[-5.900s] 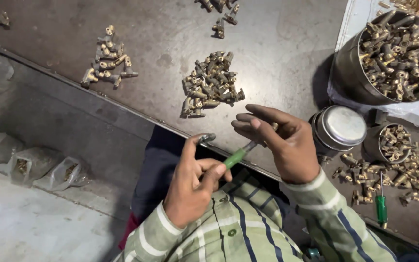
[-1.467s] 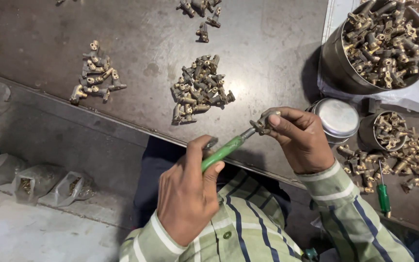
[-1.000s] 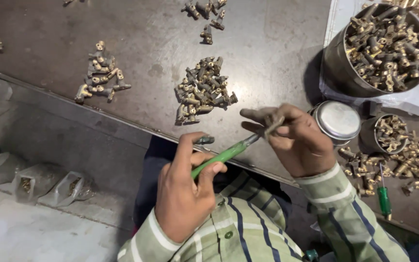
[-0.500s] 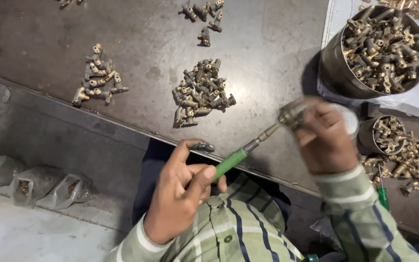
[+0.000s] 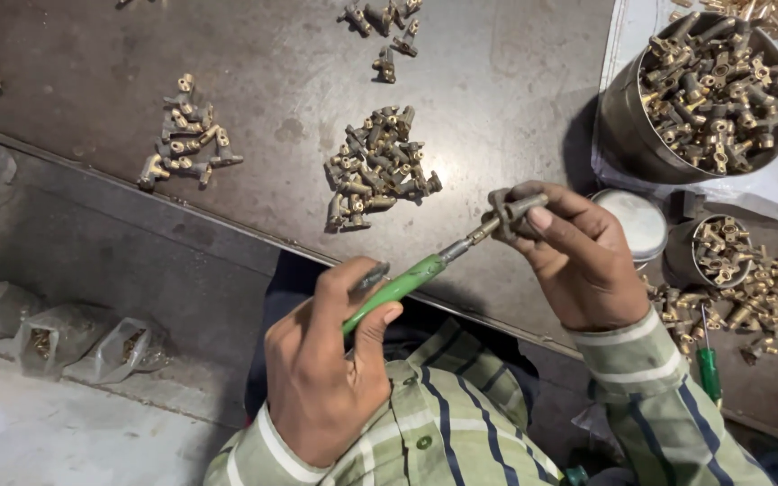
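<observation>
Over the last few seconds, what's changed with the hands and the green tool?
The right hand has lifted the small brass fitting up and away from the body, with the tip of the green-handled screwdriver following it. The left hand keeps its grip on the handle. The central pile of brass fittings, the smaller left pile and the metal bucket of fittings lie as before.

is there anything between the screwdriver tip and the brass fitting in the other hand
Nothing visible. The left hand holds the green-handled screwdriver, and its shaft runs straight into the brass fitting pinched in the right hand.
</observation>
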